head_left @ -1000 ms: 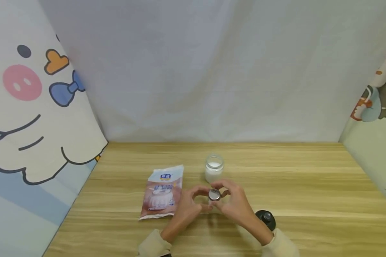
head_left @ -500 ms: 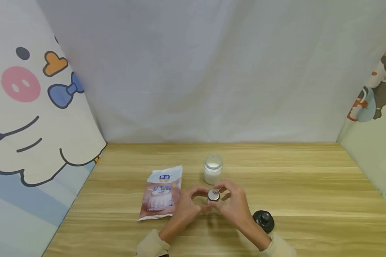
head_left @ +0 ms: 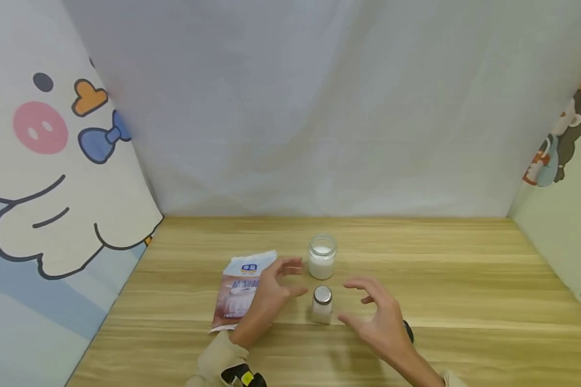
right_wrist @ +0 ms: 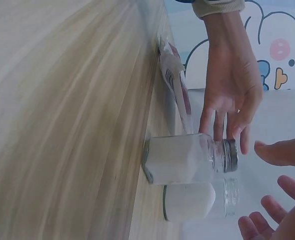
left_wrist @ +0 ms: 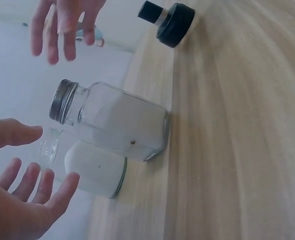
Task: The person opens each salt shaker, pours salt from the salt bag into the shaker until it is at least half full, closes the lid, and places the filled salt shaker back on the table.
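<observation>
A glass shaker [head_left: 322, 305] with a perforated metal cap stands upright on the table, filled with white powder. My left hand [head_left: 277, 284] hovers to its left, fingers apart and relaxed, holding nothing. To the shaker's right, my right hand [head_left: 376, 318] is likewise spread and apart from it. Both wrist views show the capped shaker [left_wrist: 118, 120] standing free between the hands, its metal cap [right_wrist: 230, 155] in place. Just behind it is a lidless glass jar [head_left: 321, 258] with white powder inside.
A white and brown printed bag [head_left: 237, 293] lies at the left, partly covered by the left hand and forearm. A black round lid [left_wrist: 175, 25] with a knob sits at the right, mostly hidden behind the right wrist in the head view. The wooden table [head_left: 445, 258] meets a pale backdrop.
Both hands have let go of the shaker and moved apart, left hand leftward and right hand rightward. The shaker is left standing on the table with its cap on.
</observation>
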The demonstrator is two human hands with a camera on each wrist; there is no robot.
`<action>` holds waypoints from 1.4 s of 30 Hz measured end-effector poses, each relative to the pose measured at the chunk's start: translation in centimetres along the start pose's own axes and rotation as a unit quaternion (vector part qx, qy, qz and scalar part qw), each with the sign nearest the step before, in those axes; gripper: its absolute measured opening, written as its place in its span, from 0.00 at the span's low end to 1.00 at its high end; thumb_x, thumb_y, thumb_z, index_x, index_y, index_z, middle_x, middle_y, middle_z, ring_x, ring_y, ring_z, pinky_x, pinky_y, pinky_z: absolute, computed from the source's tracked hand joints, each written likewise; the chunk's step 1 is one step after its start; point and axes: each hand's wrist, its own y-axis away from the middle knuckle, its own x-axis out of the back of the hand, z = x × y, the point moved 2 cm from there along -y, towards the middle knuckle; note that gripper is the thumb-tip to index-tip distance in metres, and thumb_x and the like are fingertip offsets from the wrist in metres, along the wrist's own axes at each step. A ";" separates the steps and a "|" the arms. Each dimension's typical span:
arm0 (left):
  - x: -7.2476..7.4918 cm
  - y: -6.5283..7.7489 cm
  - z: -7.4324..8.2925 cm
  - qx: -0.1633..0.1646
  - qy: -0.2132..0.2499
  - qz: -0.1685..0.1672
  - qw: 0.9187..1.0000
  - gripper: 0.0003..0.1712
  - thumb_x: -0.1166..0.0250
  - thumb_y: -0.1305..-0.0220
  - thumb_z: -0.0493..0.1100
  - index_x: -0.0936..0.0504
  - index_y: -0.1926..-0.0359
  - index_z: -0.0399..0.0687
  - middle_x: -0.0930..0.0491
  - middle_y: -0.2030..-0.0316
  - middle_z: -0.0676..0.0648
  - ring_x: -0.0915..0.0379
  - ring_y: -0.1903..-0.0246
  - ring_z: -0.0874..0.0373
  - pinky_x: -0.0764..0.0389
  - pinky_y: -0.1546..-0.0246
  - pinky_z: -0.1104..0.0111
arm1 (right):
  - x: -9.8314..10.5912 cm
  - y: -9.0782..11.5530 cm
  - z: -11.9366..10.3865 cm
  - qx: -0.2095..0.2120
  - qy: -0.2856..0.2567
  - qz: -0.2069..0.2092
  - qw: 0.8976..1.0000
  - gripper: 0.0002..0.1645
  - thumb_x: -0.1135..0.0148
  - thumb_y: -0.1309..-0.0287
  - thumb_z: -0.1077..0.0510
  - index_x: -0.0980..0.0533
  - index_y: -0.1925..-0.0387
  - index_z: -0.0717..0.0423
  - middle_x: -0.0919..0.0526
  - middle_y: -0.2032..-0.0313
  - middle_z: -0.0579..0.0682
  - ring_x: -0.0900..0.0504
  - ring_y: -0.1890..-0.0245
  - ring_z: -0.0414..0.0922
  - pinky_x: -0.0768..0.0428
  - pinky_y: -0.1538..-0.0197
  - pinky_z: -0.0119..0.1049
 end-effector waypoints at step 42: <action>-1.6 -7.1 -2.0 0.002 0.024 0.023 0.999 0.39 0.24 0.63 0.28 0.26 0.44 0.40 0.25 0.47 0.42 0.29 0.48 0.45 0.27 0.45 0.53 | 5.8 5.7 6.5 -0.247 0.134 -0.064 0.957 0.47 0.16 0.76 0.52 0.27 0.49 0.62 0.22 0.53 0.59 0.23 0.57 0.52 0.25 0.56 0.45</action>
